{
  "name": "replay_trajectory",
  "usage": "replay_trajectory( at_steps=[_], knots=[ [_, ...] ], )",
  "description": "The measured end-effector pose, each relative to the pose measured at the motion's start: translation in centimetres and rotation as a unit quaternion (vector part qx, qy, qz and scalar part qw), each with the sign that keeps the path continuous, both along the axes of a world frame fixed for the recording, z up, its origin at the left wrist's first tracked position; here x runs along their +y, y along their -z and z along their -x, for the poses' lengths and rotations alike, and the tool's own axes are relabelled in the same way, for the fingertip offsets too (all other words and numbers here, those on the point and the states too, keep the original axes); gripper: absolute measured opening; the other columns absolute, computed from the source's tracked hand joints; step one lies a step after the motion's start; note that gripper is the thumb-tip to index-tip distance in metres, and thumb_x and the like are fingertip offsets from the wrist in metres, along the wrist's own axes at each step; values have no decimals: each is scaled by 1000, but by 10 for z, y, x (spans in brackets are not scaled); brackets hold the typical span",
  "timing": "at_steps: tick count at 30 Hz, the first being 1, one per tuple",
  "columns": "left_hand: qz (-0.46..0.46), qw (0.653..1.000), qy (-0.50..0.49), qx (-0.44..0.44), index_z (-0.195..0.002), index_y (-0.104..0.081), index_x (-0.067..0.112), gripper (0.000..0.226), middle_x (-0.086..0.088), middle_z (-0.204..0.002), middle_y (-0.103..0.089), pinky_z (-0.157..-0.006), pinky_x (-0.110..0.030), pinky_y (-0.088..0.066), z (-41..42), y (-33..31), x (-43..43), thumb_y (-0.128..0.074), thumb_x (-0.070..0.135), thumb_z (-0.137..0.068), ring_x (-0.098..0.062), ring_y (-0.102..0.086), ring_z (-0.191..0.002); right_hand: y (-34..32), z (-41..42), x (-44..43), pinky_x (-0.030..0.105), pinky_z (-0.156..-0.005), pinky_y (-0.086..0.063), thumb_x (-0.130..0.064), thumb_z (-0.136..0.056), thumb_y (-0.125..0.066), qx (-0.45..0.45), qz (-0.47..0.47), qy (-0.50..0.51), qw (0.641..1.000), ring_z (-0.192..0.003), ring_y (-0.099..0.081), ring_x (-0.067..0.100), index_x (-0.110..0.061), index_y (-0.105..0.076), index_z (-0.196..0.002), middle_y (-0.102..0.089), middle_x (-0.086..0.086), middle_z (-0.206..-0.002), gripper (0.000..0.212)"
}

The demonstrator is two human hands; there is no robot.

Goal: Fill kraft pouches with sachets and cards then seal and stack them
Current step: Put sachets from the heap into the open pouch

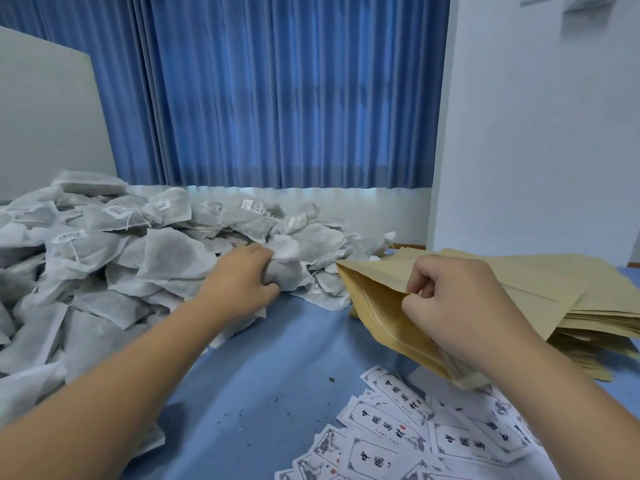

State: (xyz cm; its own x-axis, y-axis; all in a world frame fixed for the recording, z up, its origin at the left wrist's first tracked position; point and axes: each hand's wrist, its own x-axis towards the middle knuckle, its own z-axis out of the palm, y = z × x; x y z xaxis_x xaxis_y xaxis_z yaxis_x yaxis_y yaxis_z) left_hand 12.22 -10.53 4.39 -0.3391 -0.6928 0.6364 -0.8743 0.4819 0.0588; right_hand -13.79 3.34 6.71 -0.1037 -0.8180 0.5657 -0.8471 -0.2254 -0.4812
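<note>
Noting our left hand (242, 277) clenched on a sachet (285, 273), we fear the pile (104, 244) beside that grip drags along; right hand (453, 306) pinches the pouch (377, 320) lip, which may slip

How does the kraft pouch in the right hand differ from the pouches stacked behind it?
The held pouch is lifted and tilted; the stacked pouches lie flat. The held pouch's mouth is pulled open, pinched by the right hand; the stacked pouches look closed and untouched. Both are the same plain brown kraft.
</note>
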Motion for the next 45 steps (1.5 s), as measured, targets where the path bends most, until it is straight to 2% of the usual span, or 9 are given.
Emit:
replay_trajectory(
  at_steps=[5, 10, 15, 23, 30, 36, 40, 42, 45],
  knots=[
    [-17, 963, 226, 147, -95, -63, 4, 32, 4, -119, -59, -91, -17, -40, 24, 9, 68, -71, 7, -64, -6, -54, -112, 1, 1, -2, 26, -54, -43, -9, -69, -60, 5, -9, 3, 1000, -65, -54, 9, -19, -60, -61, -57, -7, -60, 13],
    [-83, 949, 274, 130, -96, -57, 12, 33, 11, -99, -61, -72, -21, -45, 49, 6, 108, -66, 14, -64, -6, -59, -88, 2, 4, -4, 25, -53, -41, -9, -68, -61, 6, -4, 4, 1000, -64, -53, 6, -20, -60, -59, -57, -8, -61, 14],
    [-50, 977, 204, -24, -100, -48, 27, 36, 13, -87, -57, -65, -31, -43, 67, 14, 123, -45, 42, -67, -13, -55, -79, 2, 8, -4, 24, -51, -39, -10, -67, -61, -7, 7, -7, 1000, -61, -53, 7, -19, -60, -59, -57, -9, -58, 12],
    [-19, 996, 28, -77, -85, -21, 32, 25, 6, -73, -40, -51, -29, -28, 85, 4, 135, -44, 43, -81, -21, -47, -69, 3, 1, -7, 20, -48, -36, -12, -66, -65, 0, 27, -65, 997, -55, -47, 7, -16, -58, -60, -54, -6, -53, 11],
    [-69, 977, -23, -199, -109, -46, 25, 24, 6, -75, -37, -49, -26, -22, 114, -4, 139, -50, 28, -85, -20, -42, -66, 1, -1, -2, 20, -50, -41, -6, -63, -64, -9, -5, -86, 996, -54, -52, 8, -18, -58, -57, -58, -4, -53, 14],
    [-173, 981, 80, 30, -117, -52, 22, 45, 2, -108, -50, -78, -30, -47, 120, -16, 126, -69, 28, -76, -19, -55, -101, -4, 6, -4, 18, -50, -39, -7, -64, -64, -49, 16, -70, 996, -54, -51, 7, -17, -60, -60, -57, -6, -52, 11],
    [-304, 917, 169, 194, -106, -57, 30, 51, 10, -101, -63, -82, -32, -54, 114, -22, 128, -85, 33, -63, -10, -63, -90, -7, 13, -4, 25, -52, -46, -8, -64, -63, -84, 26, -34, 996, -49, -53, 9, -16, -60, -58, -58, -5, -53, 11],
    [-340, 895, 188, 218, -99, -62, 29, 39, 7, -92, -69, -80, -40, -57, 114, -21, 128, -79, 29, -64, -13, -67, -83, -8, 16, -3, 25, -53, -45, -8, -64, -63, -96, 25, -19, 995, -51, -52, 11, -17, -61, -57, -56, -6, -51, 11],
    [-242, 942, 161, 169, -90, -67, 23, 17, 5, -81, -68, -72, -38, -55, 121, -16, 126, -71, 27, -73, -14, -64, -77, -10, 13, -1, 24, -52, -41, -9, -64, -63, -94, 16, -19, 995, -50, -49, 7, -17, -60, -56, -53, -10, -48, 12]
  ],
)
